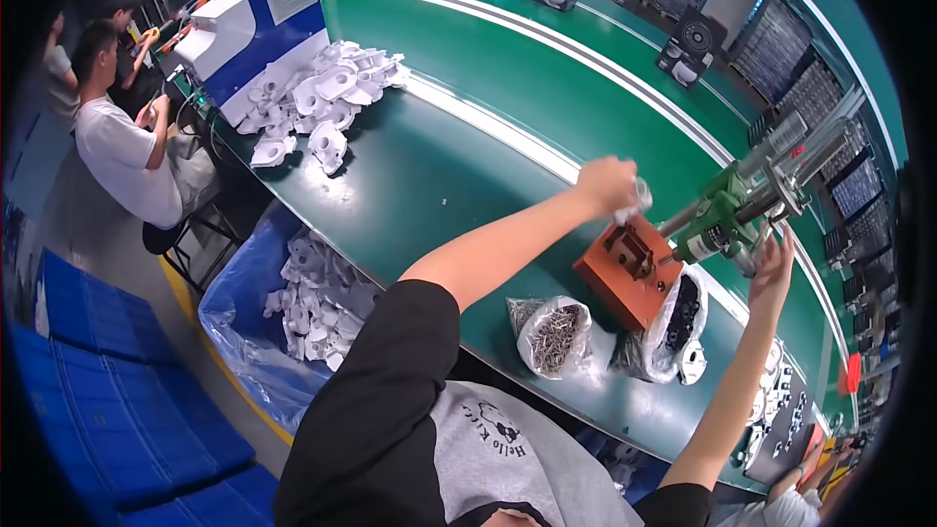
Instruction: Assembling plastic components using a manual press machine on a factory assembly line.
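Observation:
My left hand [607,185] is closed around a small whitish plastic part [639,197], held just above the far side of an orange press base [639,273]. A dark metal fixture [630,252] sits in the middle of that base. Over its right side leans the green head of a hand press [717,226], with a metal column and a spring. My right hand [773,268] is raised at the press's right side, with its fingers curled at the metal lever [750,256]; the fingers partly hide the grip.
A bag of metal screws [554,337] and a bag of black parts [683,312] stand before the press. White plastic parts [317,98] are heaped at the table's far left, others in a blue-lined bin [312,293]. A green conveyor [488,49] carries boxes. A co-worker [127,137] sits left.

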Tool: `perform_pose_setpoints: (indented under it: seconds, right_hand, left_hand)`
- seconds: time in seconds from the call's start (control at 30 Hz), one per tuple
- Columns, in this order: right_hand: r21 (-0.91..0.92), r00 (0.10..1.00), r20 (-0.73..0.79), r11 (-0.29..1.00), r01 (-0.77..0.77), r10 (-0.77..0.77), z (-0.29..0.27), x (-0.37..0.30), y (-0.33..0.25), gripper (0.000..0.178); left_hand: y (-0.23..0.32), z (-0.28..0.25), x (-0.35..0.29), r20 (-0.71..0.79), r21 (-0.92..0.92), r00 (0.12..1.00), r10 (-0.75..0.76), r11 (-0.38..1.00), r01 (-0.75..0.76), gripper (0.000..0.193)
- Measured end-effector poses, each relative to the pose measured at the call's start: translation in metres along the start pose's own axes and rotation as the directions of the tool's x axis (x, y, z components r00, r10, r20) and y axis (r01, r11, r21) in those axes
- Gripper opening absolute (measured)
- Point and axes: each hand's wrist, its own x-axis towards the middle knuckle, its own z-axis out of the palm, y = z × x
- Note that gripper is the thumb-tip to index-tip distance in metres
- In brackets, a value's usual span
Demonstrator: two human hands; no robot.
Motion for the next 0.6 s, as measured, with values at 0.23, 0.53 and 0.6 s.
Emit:
perform_pose_setpoints:
  seconds: [0.23, 0.53, 0.6]
  right_hand:
    - [-0.461, 0.994, -0.107, 0.887, -0.023, -0.030, -0.046, -0.061, 0.029, 0.045]
    - [-0.993, 0.979, -0.075, 0.071, -0.090, 0.192, -0.139, -0.209, 0.092, 0.084]
    - [-0.992, 0.987, -0.111, 0.038, -0.116, 0.116, -0.129, -0.213, 0.093, 0.078]
  left_hand:
    - [-0.093, -0.003, 0.006, -0.184, -0.217, 0.983, -0.005, 0.975, -0.036, 0.068]
    - [-0.248, -0.207, -0.155, -0.511, 0.575, 0.824, -0.245, 0.615, 0.539, 0.040]
    - [-0.316, -0.241, -0.224, -0.509, 0.562, 0.788, -0.347, 0.559, 0.609, 0.033]
